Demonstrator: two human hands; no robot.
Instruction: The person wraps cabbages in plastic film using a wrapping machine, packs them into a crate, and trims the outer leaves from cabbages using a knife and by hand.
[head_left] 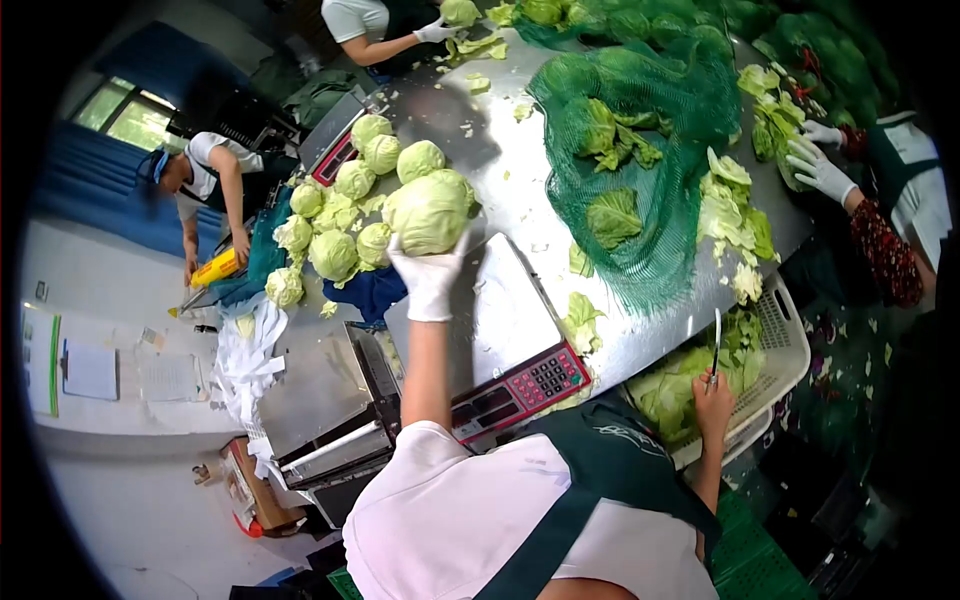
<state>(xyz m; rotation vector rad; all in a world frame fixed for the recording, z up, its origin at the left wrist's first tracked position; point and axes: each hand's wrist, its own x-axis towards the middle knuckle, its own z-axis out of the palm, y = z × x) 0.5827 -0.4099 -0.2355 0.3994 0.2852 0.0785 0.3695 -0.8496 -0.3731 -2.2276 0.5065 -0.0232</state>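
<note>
My left hand, in a white glove, grips a large pale green cabbage from its near side, over the left part of the metal table. Several trimmed cabbages sit in a cluster just beyond and left of it. My bare right hand is closed round the handle of a knife, its slim blade pointing up and away from me. Below that hand stands a cream plastic basket holding loose cabbage leaves.
A red-framed digital scale lies before me. Green netting covers cabbages at centre, with torn leaves beside it. Co-workers stand at left, far side and right; gloved hands touch leaves at right. A wrapping machine stands left.
</note>
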